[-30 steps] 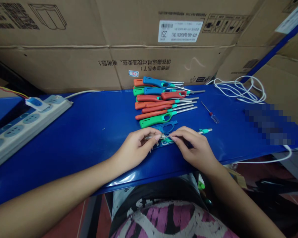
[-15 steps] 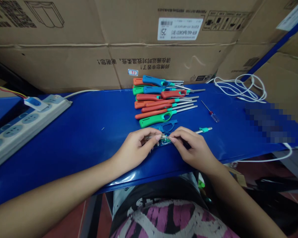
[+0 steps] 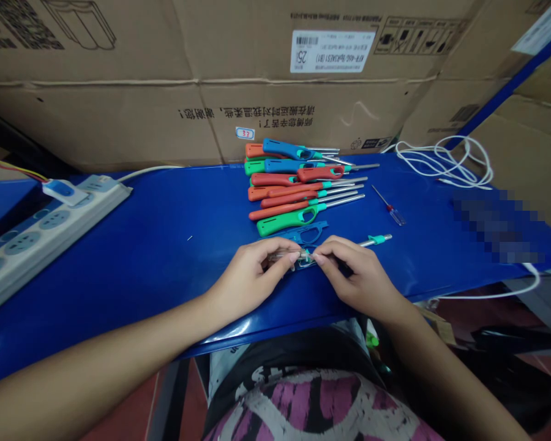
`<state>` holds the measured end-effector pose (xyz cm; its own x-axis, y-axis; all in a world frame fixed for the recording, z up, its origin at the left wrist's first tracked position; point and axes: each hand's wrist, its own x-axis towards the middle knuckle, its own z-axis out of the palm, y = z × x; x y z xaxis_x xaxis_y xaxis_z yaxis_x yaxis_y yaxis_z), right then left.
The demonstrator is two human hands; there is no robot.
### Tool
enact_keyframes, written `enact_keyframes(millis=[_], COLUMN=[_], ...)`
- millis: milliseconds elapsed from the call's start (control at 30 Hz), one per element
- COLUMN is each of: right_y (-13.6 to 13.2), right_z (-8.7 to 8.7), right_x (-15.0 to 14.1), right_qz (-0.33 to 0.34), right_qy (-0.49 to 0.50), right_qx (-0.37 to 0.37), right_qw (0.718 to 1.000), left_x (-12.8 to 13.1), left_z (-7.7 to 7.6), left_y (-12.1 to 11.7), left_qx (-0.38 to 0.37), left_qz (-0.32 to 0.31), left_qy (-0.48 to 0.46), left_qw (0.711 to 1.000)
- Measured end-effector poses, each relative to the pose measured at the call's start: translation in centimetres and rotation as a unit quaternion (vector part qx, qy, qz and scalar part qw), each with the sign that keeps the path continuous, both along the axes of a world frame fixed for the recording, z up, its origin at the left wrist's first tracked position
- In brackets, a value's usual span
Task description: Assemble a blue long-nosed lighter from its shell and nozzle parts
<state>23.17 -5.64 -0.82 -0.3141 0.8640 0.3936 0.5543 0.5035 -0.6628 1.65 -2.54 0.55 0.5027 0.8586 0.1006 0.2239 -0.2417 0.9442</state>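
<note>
My left hand (image 3: 250,269) is closed around a small clear lighter fuel tank (image 3: 283,255), held flat just above the table. At the tank's right end, the thumb and finger of my right hand (image 3: 358,269) pinch something too small to make out. Behind my fingers lies a blue lighter handle shell (image 3: 311,234) with a trigger loop. Another blue and teal lighter piece is partly hidden under my hands. A metal lighter tube (image 3: 377,240) with a teal collar sticks out beyond my right hand.
Several red, green and blue gas lighters (image 3: 284,222) are piled behind my hands. To their right lies a screwdriver (image 3: 389,206). A power strip (image 3: 50,226) stands on the left, a coiled white cable (image 3: 441,162) at the back right. Cardboard (image 3: 142,122) walls the blue table's back.
Both hands stay nearly in place. The clear tank and my left fingertips have shifted very slightly to the right, close against my right fingertips.
</note>
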Motion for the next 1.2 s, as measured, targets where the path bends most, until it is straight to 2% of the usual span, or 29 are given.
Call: enact_keyframes(millis=[567, 867, 1033, 1200], right_y=[0.11, -0.09, 0.01, 0.0], right_z=[-0.16, 0.28, 0.35, 0.21], right_x=[-0.04, -0.04, -0.17, -0.15], right_qz=[-0.002, -0.044, 0.001, -0.01], right_qy=[0.01, 0.005, -0.005, -0.056], right_qx=[0.037, 0.016, 0.03, 0.061], right_qw=[0.999, 0.999, 1.0, 0.996], left_x=[-0.04, -0.06, -0.07, -0.03], left_z=[-0.15, -0.29, -0.3, -0.27], left_y=[0.09, 0.08, 0.13, 0.16], left_qx=[-0.004, -0.009, -0.017, -0.011], left_qz=[0.0, 0.014, 0.015, 0.014], left_qy=[0.003, -0.006, -0.012, -0.01], left_qw=[1.0, 1.0, 1.0, 1.0])
